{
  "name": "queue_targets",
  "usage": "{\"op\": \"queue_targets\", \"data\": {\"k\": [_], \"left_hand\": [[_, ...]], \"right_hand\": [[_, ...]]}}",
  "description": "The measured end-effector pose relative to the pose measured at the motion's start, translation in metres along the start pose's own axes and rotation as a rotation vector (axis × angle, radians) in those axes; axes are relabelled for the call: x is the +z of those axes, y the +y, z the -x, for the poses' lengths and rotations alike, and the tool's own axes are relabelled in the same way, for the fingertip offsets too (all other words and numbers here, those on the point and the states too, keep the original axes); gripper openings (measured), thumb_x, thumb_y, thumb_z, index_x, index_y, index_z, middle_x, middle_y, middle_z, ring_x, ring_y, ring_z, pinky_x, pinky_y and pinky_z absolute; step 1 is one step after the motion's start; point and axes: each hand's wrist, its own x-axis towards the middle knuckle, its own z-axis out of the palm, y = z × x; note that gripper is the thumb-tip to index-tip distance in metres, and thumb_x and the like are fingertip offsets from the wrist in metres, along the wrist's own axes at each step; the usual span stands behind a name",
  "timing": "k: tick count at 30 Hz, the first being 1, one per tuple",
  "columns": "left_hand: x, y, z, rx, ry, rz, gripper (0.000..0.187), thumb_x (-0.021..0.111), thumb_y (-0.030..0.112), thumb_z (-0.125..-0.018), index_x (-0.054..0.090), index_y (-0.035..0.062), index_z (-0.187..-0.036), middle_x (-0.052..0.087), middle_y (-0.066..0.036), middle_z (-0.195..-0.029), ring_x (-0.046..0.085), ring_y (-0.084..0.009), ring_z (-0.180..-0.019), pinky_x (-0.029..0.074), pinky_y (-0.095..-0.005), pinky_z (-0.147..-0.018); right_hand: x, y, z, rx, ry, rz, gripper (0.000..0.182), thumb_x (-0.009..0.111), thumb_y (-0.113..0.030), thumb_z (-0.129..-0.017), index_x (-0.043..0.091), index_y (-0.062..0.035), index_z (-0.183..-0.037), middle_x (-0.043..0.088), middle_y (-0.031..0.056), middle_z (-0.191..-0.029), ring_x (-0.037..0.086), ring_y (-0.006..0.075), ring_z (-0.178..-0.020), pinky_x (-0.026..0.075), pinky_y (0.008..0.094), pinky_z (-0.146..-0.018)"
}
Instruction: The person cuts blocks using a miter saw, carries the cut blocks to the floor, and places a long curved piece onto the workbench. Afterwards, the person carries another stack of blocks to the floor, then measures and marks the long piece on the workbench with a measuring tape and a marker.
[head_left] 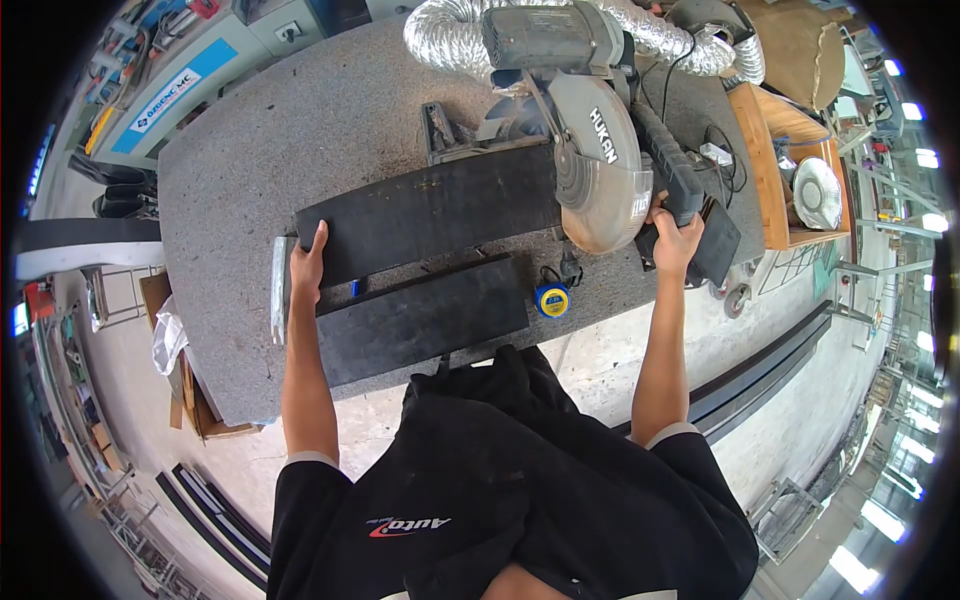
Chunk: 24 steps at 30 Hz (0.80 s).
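Note:
A long black board (430, 208) lies across the bench, its right part passing behind the guard of a miter saw (600, 140). My left hand (308, 262) grips the board's left end, thumb on top and the other fingers mostly hidden. At the saw's right side, my right hand (677, 243) is closed around the near end of the black saw handle (670, 165). The round guard, marked HUKAN, is down over the board and hides the blade. A second black board (425, 318) rests closer to my body, beside a yellow and blue tape measure (551, 299).
Silver ducting (450, 35) runs behind the saw. A wooden box (770, 160) with a round lamp-like dish (817, 192) stands at right. A metal profile (282, 290) lies left of my left hand. Long dark profiles (760, 365) lie on the floor at right.

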Motion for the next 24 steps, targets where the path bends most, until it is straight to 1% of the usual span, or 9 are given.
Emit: {"op": "queue_targets", "data": {"k": [4, 6, 10, 12, 13, 15, 18, 20, 24], "left_hand": [[-0.001, 0.002, 0.001, 0.007, 0.006, -0.008, 0.077, 0.07, 0.058, -0.083, 0.06, -0.0042, -0.127, 0.064, -0.018, -0.122, 0.06, -0.0257, -0.115, 0.042, -0.0351, -0.102], [0.0, 0.006, 0.004, -0.024, 0.015, -0.017, 0.078, 0.07, 0.059, -0.083, 0.059, -0.0042, -0.127, 0.064, -0.018, -0.123, 0.06, -0.0258, -0.115, 0.042, -0.0352, -0.102], [-0.001, -0.004, -0.004, 0.002, -0.005, -0.005, 0.08, 0.07, 0.06, -0.082, 0.059, -0.0047, -0.128, 0.063, -0.018, -0.124, 0.059, -0.0269, -0.117, 0.041, -0.0357, -0.103], [-0.001, -0.007, -0.007, -0.023, 0.016, -0.036, 0.088, 0.07, 0.063, -0.08, 0.055, -0.0071, -0.131, 0.06, -0.021, -0.128, 0.057, -0.0289, -0.121, 0.039, -0.0367, -0.105], [-0.001, -0.005, -0.006, -0.021, 0.016, -0.038, 0.088, 0.07, 0.063, -0.08, 0.055, -0.0071, -0.131, 0.06, -0.021, -0.128, 0.057, -0.0289, -0.121, 0.039, -0.0367, -0.105], [-0.002, -0.002, -0.003, -0.026, -0.03, -0.004, 0.096, 0.07, 0.065, -0.078, 0.05, -0.0099, -0.135, 0.057, -0.024, -0.132, 0.054, -0.031, -0.126, 0.037, -0.0377, -0.107], [-0.001, -0.01, -0.008, -0.026, 0.004, -0.034, 0.098, 0.07, 0.066, -0.078, 0.048, -0.0111, -0.136, 0.056, -0.025, -0.133, 0.053, -0.0316, -0.127, 0.037, -0.0382, -0.108], [-0.001, -0.018, -0.015, -0.017, 0.0, -0.034, 0.097, 0.069, 0.065, -0.079, 0.049, -0.011, -0.135, 0.057, -0.025, -0.132, 0.053, -0.0315, -0.126, 0.038, -0.0382, -0.107], [-0.002, -0.013, -0.01, 0.009, -0.008, -0.032, 0.093, 0.069, 0.064, -0.08, 0.052, -0.0101, -0.133, 0.059, -0.024, -0.129, 0.055, -0.0307, -0.123, 0.039, -0.0378, -0.105]], "right_hand": [[0.001, -0.003, 0.001, -0.003, -0.007, 0.017, 0.014, 0.056, 0.006, -0.078, 0.06, 0.0058, -0.092, 0.062, 0.0055, -0.074, 0.057, 0.0115, -0.062, 0.047, 0.0259, -0.059], [0.001, -0.003, 0.001, -0.016, -0.004, 0.051, 0.013, 0.056, 0.005, -0.078, 0.06, 0.0052, -0.09, 0.062, 0.0051, -0.074, 0.057, 0.0114, -0.062, 0.047, 0.0259, -0.059], [0.003, -0.006, 0.002, -0.03, 0.014, 0.081, 0.012, 0.057, 0.004, -0.077, 0.06, 0.0052, -0.089, 0.062, 0.0049, -0.073, 0.057, 0.0112, -0.061, 0.047, 0.0257, -0.058], [0.003, -0.006, 0.002, -0.044, -0.006, 0.117, 0.01, 0.058, 0.003, -0.077, 0.06, 0.005, -0.087, 0.062, 0.0046, -0.072, 0.057, 0.0111, -0.061, 0.046, 0.0257, -0.058], [0.003, -0.007, 0.003, -0.044, -0.005, 0.116, 0.01, 0.058, 0.003, -0.077, 0.06, 0.005, -0.087, 0.062, 0.0046, -0.072, 0.057, 0.0111, -0.061, 0.046, 0.0257, -0.058], [0.006, -0.01, 0.003, -0.031, 0.02, 0.12, 0.008, 0.059, 0.003, -0.076, 0.06, 0.0047, -0.084, 0.062, 0.0044, -0.072, 0.057, 0.0111, -0.061, 0.046, 0.0258, -0.058], [0.005, -0.008, 0.004, -0.058, 0.008, 0.145, 0.008, 0.059, 0.003, -0.076, 0.06, 0.0046, -0.084, 0.061, 0.0045, -0.072, 0.057, 0.0112, -0.061, 0.046, 0.0256, -0.058], [0.007, -0.009, 0.004, -0.041, 0.02, 0.117, 0.008, 0.059, 0.003, -0.076, 0.06, 0.0046, -0.084, 0.061, 0.0045, -0.072, 0.057, 0.0112, -0.062, 0.046, 0.0255, -0.058], [0.007, -0.008, 0.005, -0.016, 0.025, 0.07, 0.007, 0.059, 0.004, -0.076, 0.06, 0.0042, -0.083, 0.062, 0.0046, -0.073, 0.057, 0.0113, -0.061, 0.046, 0.0253, -0.058]]}}
